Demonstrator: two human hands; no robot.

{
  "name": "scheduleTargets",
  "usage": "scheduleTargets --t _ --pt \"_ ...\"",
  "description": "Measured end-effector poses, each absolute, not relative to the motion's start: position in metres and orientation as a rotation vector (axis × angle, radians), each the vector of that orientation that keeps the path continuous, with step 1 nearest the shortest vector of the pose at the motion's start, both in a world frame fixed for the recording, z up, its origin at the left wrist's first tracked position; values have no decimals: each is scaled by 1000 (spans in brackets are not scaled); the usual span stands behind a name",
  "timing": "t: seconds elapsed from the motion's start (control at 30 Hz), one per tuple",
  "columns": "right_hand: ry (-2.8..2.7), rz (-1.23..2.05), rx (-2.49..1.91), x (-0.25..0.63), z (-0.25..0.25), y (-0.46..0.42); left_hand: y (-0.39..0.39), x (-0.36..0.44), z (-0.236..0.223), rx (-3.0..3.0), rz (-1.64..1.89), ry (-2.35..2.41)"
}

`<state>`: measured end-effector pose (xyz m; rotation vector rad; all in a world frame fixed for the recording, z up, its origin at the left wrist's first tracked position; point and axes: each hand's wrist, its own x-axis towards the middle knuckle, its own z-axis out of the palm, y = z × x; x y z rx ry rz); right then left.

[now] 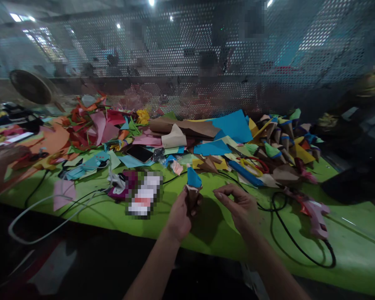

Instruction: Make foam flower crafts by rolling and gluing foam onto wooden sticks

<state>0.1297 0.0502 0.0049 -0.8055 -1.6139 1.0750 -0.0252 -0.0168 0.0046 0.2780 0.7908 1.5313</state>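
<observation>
At twelve o'clock my left hand (180,214) grips the cone (193,196), blue top (193,178) already on. More cones (285,141) lie at two, unused-looking paper (234,126) at one. Whether my right hand (242,205) holds anything, I cannot tell.

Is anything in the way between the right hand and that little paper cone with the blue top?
Nothing visible stands between the right hand and the cone's blue top. Lower down, the left hand wraps around its brown part.
</observation>
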Motion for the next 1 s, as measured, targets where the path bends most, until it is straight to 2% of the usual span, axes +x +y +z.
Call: scheduleTargets --t 0.47,0.87,1.0 --pt "-1700 875 -853 118 13 43 -15 1 -12 157 1454 945" --pt "-1657 1026 -859 119 14 45 -16 1 -18 230 1486 944" --pt "-1683 930 -871 116 16 44 -17 4 -14 244 1495 875"
